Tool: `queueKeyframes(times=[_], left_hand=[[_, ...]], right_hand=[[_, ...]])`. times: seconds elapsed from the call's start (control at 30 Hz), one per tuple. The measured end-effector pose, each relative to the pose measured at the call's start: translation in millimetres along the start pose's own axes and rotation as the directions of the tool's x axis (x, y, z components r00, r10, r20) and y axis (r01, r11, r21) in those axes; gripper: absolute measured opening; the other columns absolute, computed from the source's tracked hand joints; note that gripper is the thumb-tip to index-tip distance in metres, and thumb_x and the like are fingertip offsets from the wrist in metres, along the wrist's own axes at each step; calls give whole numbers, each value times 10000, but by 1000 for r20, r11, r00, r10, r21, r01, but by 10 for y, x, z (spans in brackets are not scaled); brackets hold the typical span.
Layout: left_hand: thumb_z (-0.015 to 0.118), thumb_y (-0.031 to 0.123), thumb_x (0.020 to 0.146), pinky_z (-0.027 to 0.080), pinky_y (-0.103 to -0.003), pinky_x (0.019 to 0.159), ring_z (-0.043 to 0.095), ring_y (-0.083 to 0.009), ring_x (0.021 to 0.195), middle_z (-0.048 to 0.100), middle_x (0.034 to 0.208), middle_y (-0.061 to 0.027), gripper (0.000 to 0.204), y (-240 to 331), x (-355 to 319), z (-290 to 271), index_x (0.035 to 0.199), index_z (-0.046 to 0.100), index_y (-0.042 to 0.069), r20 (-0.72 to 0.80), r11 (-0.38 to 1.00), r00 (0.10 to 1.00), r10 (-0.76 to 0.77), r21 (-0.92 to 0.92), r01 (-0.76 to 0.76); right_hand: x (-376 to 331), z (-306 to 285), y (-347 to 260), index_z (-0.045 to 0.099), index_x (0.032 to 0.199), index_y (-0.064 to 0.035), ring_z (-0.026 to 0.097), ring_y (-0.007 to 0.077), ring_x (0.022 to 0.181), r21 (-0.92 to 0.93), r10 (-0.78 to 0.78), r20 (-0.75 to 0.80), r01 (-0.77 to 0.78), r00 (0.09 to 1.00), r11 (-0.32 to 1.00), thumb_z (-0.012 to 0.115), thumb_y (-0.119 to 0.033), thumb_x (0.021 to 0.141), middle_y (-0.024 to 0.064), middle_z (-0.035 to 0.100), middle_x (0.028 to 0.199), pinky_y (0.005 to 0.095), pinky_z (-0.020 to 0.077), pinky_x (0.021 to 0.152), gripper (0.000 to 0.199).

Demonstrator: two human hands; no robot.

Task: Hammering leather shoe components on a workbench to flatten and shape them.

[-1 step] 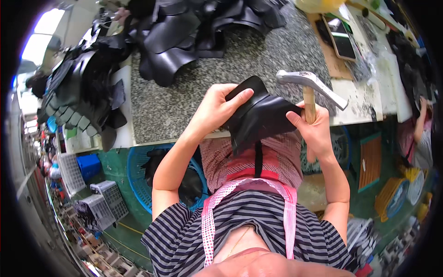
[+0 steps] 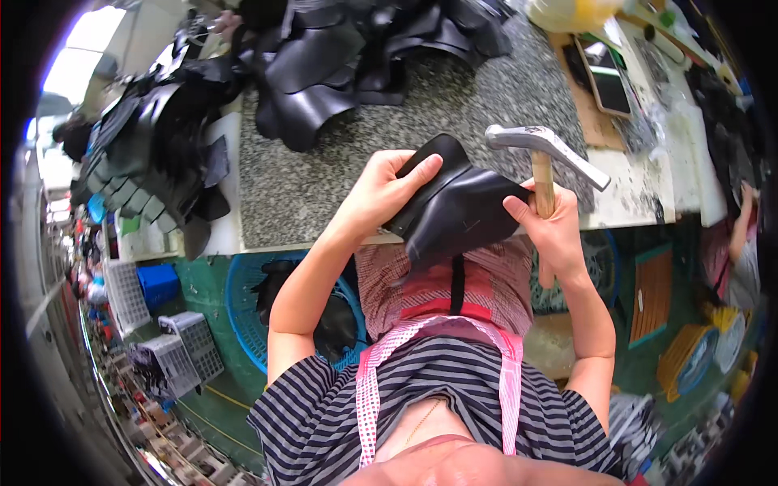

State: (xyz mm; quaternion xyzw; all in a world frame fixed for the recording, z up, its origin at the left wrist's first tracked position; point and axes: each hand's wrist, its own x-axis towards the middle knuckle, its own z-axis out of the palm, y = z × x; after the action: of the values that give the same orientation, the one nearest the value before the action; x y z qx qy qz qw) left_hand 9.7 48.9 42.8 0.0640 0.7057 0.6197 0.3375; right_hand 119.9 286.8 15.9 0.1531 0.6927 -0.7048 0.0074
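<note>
A folded black leather piece (image 2: 462, 217) with a raised seam is stretched between my hands, just past the near edge of the table. My left hand (image 2: 378, 193) is closed on its left side, the thumb lying on top. The fingers beneath are hidden. My right hand (image 2: 556, 233) is wrapped round the wooden handle of a hammer (image 2: 544, 185), whose metal head points up over the table. The same hand's thumb and fingertips pinch the right corner of the leather piece.
Black leather pieces (image 2: 312, 77) are heaped on the speckled stone tabletop (image 2: 478, 109), with another stack (image 2: 150, 134) at the left. A phone (image 2: 608, 89) lies at the far right. Below the table stand a blue basket (image 2: 243, 312) and grey crates (image 2: 174, 356). Another person's arm (image 2: 741, 227) shows at right.
The table and everything on it sit slightly farther right in the view. My hands keep the same grip on the leather piece and the hammer.
</note>
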Motion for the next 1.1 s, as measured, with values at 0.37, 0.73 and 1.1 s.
queueKeyframes(times=[0.37, 0.73, 1.1], left_hand=[[696, 272, 1004, 614, -262, 594, 735, -125, 689, 777, 932, -73, 238, -232, -736, -357, 1069, 725, 44, -112, 544, 962, -248, -838, 42], [638, 400, 1038, 584, -288, 847, 724, -135, 942, 749, 1129, -75, 441, -991, -2015, -892, 1239, 683, 10, -328, 681, 885, -329, -732, -19], [786, 127, 896, 543, -375, 903, 696, -263, 1005, 712, 1096, -130, 328, -1037, -2200, -1628, 1193, 691, 27, -725, 699, 338, 600, 681, 220]], right_hand=[[269, 749, -197, 615, 999, 13, 424, 13, 552, -223, -96, 274, 160, 957, 962, 840, -145, 893, -82, 480, 612, 240, 335, 489, 295], [155, 1261, 8, 658, 1002, -13, 437, 3, 595, -164, -23, 564, 139, 826, 977, 776, -137, 940, -85, 514, 676, 225, 326, 508, 182], [159, 798, -155, 643, 971, -31, 449, 26, 674, -81, -94, 423, 141, 901, 987, 703, -202, 1007, -63, 534, 755, 239, 353, 582, 184]])
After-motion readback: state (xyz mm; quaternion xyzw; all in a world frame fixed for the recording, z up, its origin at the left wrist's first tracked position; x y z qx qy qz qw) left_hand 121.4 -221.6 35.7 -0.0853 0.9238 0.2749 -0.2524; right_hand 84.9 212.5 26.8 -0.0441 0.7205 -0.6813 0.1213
